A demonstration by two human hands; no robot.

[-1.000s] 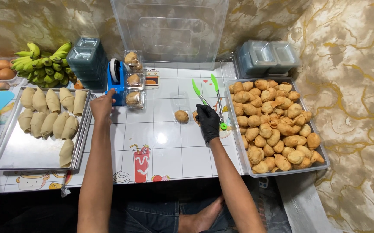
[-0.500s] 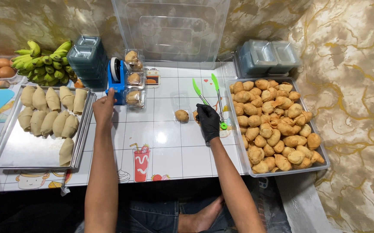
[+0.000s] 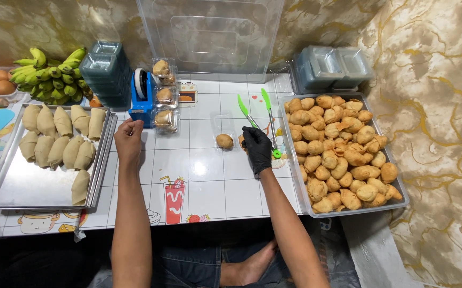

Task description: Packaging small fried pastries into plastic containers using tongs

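Evidently packing is under way: the bare left hand (image 3: pixel 128 140), fingers curled, reaches at the blue plastic tape dispenser (image 3: pixel 142 100), just below it. Right of the dispenser, the black-gloved right hand (image 3: pixel 256 149) lies loosely closed beside one fried golden pastry (image 3: pixel 224 141). Next comes pulling tape. Since the earlier frame, little has shifted.

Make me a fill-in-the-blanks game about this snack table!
1. The right hand wears a ______ glove.
2. The green tongs lie on the table between the lone fried pastry and the ______ full of fried pastries.
3. The left hand is beside the ______ tape dispenser.
4. The bunch of bananas is ______ in colour.

Missing words: black; tray; blue; green
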